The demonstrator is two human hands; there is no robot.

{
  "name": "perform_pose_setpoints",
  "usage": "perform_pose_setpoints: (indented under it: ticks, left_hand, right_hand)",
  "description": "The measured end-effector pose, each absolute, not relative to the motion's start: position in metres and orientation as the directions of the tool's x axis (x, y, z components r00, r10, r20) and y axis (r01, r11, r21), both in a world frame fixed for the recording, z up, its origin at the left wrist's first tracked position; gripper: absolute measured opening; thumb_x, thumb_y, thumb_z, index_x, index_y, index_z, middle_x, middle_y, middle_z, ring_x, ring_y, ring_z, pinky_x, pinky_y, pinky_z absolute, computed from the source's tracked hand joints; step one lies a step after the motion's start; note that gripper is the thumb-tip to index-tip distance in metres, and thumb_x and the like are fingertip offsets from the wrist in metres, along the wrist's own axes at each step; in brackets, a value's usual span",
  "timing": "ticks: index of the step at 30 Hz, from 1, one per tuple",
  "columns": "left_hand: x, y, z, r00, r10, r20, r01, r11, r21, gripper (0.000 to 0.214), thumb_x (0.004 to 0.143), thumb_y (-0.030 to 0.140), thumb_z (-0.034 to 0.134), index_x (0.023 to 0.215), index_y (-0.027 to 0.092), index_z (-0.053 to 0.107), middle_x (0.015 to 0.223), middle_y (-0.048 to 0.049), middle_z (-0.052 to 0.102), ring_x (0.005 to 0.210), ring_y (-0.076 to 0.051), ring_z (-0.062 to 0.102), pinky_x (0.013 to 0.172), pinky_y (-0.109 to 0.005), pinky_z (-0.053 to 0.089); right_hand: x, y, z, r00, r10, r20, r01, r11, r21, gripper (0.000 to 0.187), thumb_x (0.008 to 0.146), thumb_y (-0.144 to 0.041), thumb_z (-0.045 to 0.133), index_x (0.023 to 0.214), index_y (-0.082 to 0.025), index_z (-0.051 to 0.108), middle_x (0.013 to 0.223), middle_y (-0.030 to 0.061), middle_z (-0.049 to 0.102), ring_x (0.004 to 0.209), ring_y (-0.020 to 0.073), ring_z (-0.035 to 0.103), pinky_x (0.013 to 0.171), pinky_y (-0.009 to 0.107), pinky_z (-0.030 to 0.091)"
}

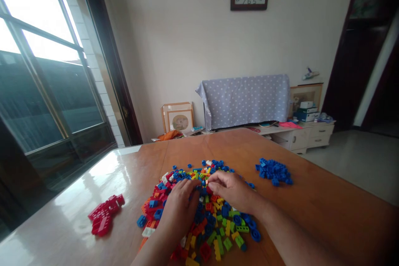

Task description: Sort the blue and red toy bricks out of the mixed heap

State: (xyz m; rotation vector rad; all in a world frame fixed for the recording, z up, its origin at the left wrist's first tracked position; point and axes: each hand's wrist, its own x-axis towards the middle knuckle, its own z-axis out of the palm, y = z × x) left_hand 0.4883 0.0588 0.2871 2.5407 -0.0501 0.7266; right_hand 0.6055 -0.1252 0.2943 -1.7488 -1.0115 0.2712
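Observation:
A wide pile of mixed toy building bricks (221, 220) in red, blue, yellow, green, orange and white lies on the wooden table. Over its middle is my left hand (183, 195), fingers curled together and pointing right; its fingertips are partly hidden. My right hand (229, 185) reaches in from the right, thumb and fingers drawn together in a pinch. Red and blue bricks show right at the fingertips of both hands, which almost meet. What either hand grips is too small and covered to make out.
A separate heap of blue bricks (274, 171) sits to the right, and a group of red bricks (104, 216) to the left on the glossy table (311, 212). Behind the table are a low white cabinet (299, 139), a cloth-covered object (246, 102) and framed pictures (179, 119).

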Motion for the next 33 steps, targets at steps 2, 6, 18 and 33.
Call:
perform_pose_setpoints:
  ticks: [2, 6, 18, 33]
  left_hand:
    - [0.488, 0.046, 0.286, 0.866, 0.082, 0.494, -0.213, -0.833, 0.511, 0.024, 0.096, 0.027, 0.049, 0.117, 0.025, 0.062, 0.107, -0.0074, 0.069, 0.099, -0.022, 0.065, 0.087, -0.036, 0.051]
    - [0.489, 0.032, 0.284, 0.885, 0.115, 0.452, -0.213, -0.763, 0.611, 0.027, 0.095, 0.029, 0.051, 0.121, 0.025, 0.055, 0.103, -0.0059, 0.071, 0.092, -0.02, 0.068, 0.081, -0.033, 0.054]
    - [0.486, 0.051, 0.283, 0.851, 0.095, 0.517, -0.161, -0.889, 0.429, 0.036, 0.098, 0.039, 0.051, 0.131, 0.026, 0.053, 0.102, -0.0047, 0.073, 0.097, -0.022, 0.07, 0.085, -0.035, 0.054]
    - [0.487, 0.07, 0.287, 0.831, 0.195, 0.521, -0.069, -0.893, 0.446, 0.039, 0.098, 0.042, 0.048, 0.133, 0.024, 0.05, 0.104, -0.006, 0.073, 0.099, -0.024, 0.07, 0.086, -0.038, 0.054]
  right_hand:
    - [0.598, -0.121, 0.295, 0.569, 0.784, 0.247, 0.42, -0.019, -0.907, 0.028, 0.092, -0.044, 0.062, 0.107, -0.022, 0.068, 0.094, 0.0014, 0.073, 0.087, 0.0187, 0.066, 0.073, 0.027, 0.049]
    - [0.597, -0.121, 0.292, 0.537, 0.82, 0.196, 0.35, -0.006, -0.937, 0.03, 0.088, -0.045, 0.068, 0.106, -0.021, 0.069, 0.093, 0.0013, 0.071, 0.087, 0.0187, 0.065, 0.073, 0.027, 0.049]
    - [0.706, -0.19, 0.259, 0.917, 0.378, 0.126, 0.384, -0.754, -0.533, 0.017, 0.069, -0.012, 0.065, 0.083, -0.022, 0.062, 0.087, 0.0006, 0.066, 0.082, 0.0167, 0.057, 0.068, 0.024, 0.036]
    - [0.713, -0.197, 0.262, 0.96, 0.244, 0.141, 0.281, -0.805, -0.522, 0.016, 0.09, -0.028, 0.052, 0.079, -0.023, 0.064, 0.073, 0.0045, 0.072, 0.068, 0.0182, 0.064, 0.062, 0.027, 0.039]
